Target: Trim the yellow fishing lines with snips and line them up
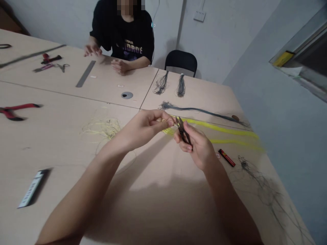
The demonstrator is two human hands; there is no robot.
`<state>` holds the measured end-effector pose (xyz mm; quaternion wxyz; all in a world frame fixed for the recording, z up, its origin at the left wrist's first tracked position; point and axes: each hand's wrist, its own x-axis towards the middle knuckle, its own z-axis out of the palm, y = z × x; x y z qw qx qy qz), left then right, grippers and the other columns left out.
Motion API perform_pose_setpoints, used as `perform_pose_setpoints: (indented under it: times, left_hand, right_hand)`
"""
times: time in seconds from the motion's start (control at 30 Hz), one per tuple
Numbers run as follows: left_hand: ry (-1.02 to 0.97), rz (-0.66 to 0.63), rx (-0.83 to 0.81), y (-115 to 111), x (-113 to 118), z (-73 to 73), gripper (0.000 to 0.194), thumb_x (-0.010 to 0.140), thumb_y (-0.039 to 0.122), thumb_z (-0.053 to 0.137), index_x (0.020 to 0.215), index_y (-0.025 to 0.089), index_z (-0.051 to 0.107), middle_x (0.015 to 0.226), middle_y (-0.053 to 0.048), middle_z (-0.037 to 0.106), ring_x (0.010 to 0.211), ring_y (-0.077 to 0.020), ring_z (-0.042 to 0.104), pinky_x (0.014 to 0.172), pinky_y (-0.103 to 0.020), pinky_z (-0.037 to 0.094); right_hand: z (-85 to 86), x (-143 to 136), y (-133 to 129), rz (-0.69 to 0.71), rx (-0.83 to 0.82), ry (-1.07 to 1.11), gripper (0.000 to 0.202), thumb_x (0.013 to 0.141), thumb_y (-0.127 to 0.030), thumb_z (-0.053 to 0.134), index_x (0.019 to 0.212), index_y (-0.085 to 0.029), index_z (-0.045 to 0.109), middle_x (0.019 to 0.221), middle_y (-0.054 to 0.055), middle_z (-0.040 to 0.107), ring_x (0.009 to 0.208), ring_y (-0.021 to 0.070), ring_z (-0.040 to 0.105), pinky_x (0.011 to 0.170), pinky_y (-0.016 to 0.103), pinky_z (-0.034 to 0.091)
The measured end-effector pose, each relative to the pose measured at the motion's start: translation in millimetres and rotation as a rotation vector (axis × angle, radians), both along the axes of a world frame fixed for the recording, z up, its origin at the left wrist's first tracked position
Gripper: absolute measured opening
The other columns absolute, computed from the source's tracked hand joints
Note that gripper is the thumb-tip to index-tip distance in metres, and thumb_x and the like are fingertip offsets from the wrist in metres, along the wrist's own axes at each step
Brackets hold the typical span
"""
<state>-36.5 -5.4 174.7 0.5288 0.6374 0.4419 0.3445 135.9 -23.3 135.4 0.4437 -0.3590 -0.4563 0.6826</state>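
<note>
Both hands are up over the middle of the table (pixel 158 190), almost touching. The left hand (pixel 143 127) is pinching a small yellowish bit (pixel 176 124) between thumb and fingertips, too tiny to say exactly what it is. The right hand (pixel 198 146) is wrapped around a little pair of black snips (pixel 182 131), blades pointing up toward that pinched bit and right at it. Behind the hands there's a long streak of yellow thread (pixel 222 130), plus dark thread bundles (pixel 181 85) further back. A red and black stick (pixel 227 158) lies just right of the right hand. Red pliers (pixel 15 111) sit far left, and another person (pixel 125 37) sits across the table.
</note>
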Motion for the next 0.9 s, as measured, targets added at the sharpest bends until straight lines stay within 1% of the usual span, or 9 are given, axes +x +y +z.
perform_pose_setpoints:
  times: [0.23,0.47,0.57,0.73,0.9]
  left_hand:
    - [0.005,-0.013,-0.012,-1.6,2.1,2.1,0.017,0.080,0.034,0.069,0.079,0.017,0.064,0.082,-0.004,0.071,0.088,-0.0181,0.067,0.083,-0.028,0.052]
    - [0.044,-0.018,-0.005,0.3,0.3,0.4,0.017,0.081,0.034,0.067,0.081,0.017,0.065,0.082,-0.003,0.071,0.081,-0.0167,0.065,0.078,-0.027,0.051]
    - [0.046,-0.021,-0.002,-0.1,0.4,1.5,0.017,0.081,0.033,0.067,0.079,0.017,0.065,0.081,-0.003,0.071,0.083,-0.0169,0.066,0.078,-0.027,0.051]
    - [0.068,-0.027,0.021,-0.1,-0.2,0.8,0.017,0.082,0.033,0.066,0.081,0.017,0.066,0.082,-0.003,0.071,0.083,-0.0172,0.067,0.077,-0.026,0.051]
    - [0.072,-0.052,0.057,0.0,-1.0,-2.1,0.020,0.084,0.035,0.064,0.085,0.016,0.069,0.086,-0.004,0.073,0.084,-0.0177,0.067,0.077,-0.027,0.051]
  right_hand:
    - [-2.6,0.1,0.2,-0.002,-0.009,-0.013,0.038,0.088,-0.055,0.059,0.077,-0.019,0.053,0.064,-0.004,0.051,0.044,0.0040,0.021,0.043,0.025,0.013]
    - [-3.2,0.9,0.7,0.008,-0.018,0.001,0.040,0.088,-0.053,0.059,0.072,-0.018,0.049,0.064,-0.005,0.046,0.044,0.0029,0.020,0.043,0.024,0.011]
    - [-2.3,0.5,0.5,-0.004,-0.027,-0.003,0.039,0.086,-0.054,0.062,0.074,-0.018,0.049,0.064,-0.005,0.046,0.044,0.0032,0.020,0.042,0.024,0.011]
    - [-2.5,-0.3,0.3,-0.026,-0.033,0.009,0.033,0.084,-0.051,0.065,0.086,-0.019,0.058,0.064,-0.006,0.042,0.045,0.0041,0.019,0.042,0.024,0.011]
    - [-4.2,0.0,1.2,-0.044,-0.039,0.011,0.035,0.082,-0.051,0.068,0.084,-0.018,0.058,0.063,-0.006,0.039,0.046,0.0041,0.018,0.043,0.024,0.011]
